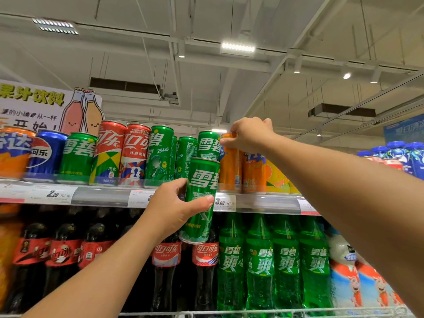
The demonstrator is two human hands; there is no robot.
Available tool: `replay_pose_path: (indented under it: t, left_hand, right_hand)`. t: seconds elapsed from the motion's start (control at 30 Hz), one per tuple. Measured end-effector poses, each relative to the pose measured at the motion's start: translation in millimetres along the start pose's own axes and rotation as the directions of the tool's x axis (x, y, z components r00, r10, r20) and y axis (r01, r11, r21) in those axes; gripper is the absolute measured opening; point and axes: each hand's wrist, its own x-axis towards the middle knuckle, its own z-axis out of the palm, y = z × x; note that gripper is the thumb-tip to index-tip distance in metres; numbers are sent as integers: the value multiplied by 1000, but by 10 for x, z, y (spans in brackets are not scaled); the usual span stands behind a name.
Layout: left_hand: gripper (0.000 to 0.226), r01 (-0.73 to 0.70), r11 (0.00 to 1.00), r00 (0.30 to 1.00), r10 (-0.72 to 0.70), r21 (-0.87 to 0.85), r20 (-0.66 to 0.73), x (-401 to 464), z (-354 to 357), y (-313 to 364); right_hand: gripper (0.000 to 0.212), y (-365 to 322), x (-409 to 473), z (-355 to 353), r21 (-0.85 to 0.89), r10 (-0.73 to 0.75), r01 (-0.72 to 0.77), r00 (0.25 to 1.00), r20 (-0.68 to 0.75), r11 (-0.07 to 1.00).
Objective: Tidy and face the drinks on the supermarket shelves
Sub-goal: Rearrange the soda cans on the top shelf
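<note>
Green can (200, 198) gripped in the left hand (174, 208), held in front of the top shelf edge (103, 195).

Thumb and fingers curl round its lower half. Just above, the right hand (249, 134) clasps the top of an orange can (230, 166) standing on the shelf beside another green can (208, 144); green bottles (273, 260) stand below.

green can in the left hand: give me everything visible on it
The green Sprite can is a tall slim can, apparently metal, with large white Chinese lettering facing the camera and a silver rim at its base. It looks intact. It is off the shelf, held in front of the top shelf's edge, leaning slightly with its top to the right. The left hand grips its middle, thumb across the front; nothing else visibly touches it.
</note>
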Motion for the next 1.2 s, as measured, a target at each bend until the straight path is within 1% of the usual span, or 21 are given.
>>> replay_pose_path:
  t: [0.13,0.23,0.3,0.4,0.47,0.53,0.6,0.77,0.9,1.0,1.07,1.1,1.13,1.2]
  left_hand:
    - [32,27,1000,1000,-27,2,-2,1,4,6]
    - [29,33,999,999,-33,1,5,4,2,-5]
    - [35,55,998,998,-55,-5,12,15,6,-36]
    - [43,64,998,998,-64,7,23,20,3,-49]
    - [39,58,998,998,-58,12,22,19,1,-38]
    - [33,42,999,999,-43,20,26,11,-3,-20]
    - [33,32,999,999,-33,25,26,8,-2,-18]
    - [31,15,1000,1000,-16,27,16,1,-10,-7]
    - [38,-28,1000,999,28,11,19,-26,-25,31]
    - [31,-2,1000,1000,2,-4,22,-16,-18,19]
    - [32,6,1000,1000,-6,4,15,-14,-19,20]
    - [33,2,1000,1000,-2,9,10,-18,-18,25]
    - [33,-2,1000,1000,1,12,7,-17,-17,24]
    - [33,-9,1000,1000,9,23,4,-23,-15,34]
  right_hand:
    - [47,-37,30,-59,78,41,-46,997,65,996]
    - [38,-39,53,-108,97,64,-75,991,116,992]
    - [37,-39,47,-131,135,54,-75,987,153,988]
    - [42,-36,36,-139,247,25,-76,979,204,966]
    - [48,-47,13,-130,293,15,-76,979,203,953]
    - [55,-50,0,-115,256,12,-60,983,183,965]
    - [53,-46,-11,-115,251,18,-61,985,171,966]
    - [41,-35,-6,-142,312,11,-70,983,186,948]
    - [40,-36,-3,-155,325,15,-77,982,188,942]
    - [40,-38,-12,-155,353,9,-79,981,196,932]
    - [45,-43,-40,-138,367,-7,-66,981,195,928]
    - [47,-39,-55,-126,343,-8,-55,984,180,938]
    - [46,-30,-64,-118,316,-2,-49,987,159,948]
    - [41,-4,-58,-106,327,19,-64,990,142,943]
